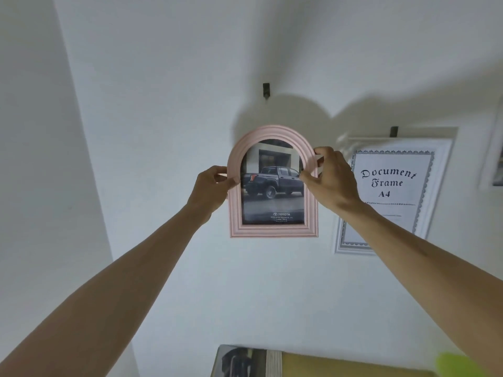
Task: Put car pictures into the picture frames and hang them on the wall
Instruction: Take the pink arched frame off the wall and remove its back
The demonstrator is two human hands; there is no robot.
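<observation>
Both hands are holding the pink arched picture frame point(273, 232) upright before the white wall point(163, 104), below a dark wall hook point(266, 91). The left hand point(211, 186) is pinching its left edge; the right hand point(330, 178) is gripping its right curve. Inside, the car picture point(272, 197) is showing a dark Toyota pickup. The white document frame point(392, 191) is hanging just right.

wall hook point(266, 91) sitting bare on white wall point(163, 104) | green blurred object point(460, 365) showing at lower right corner
</observation>
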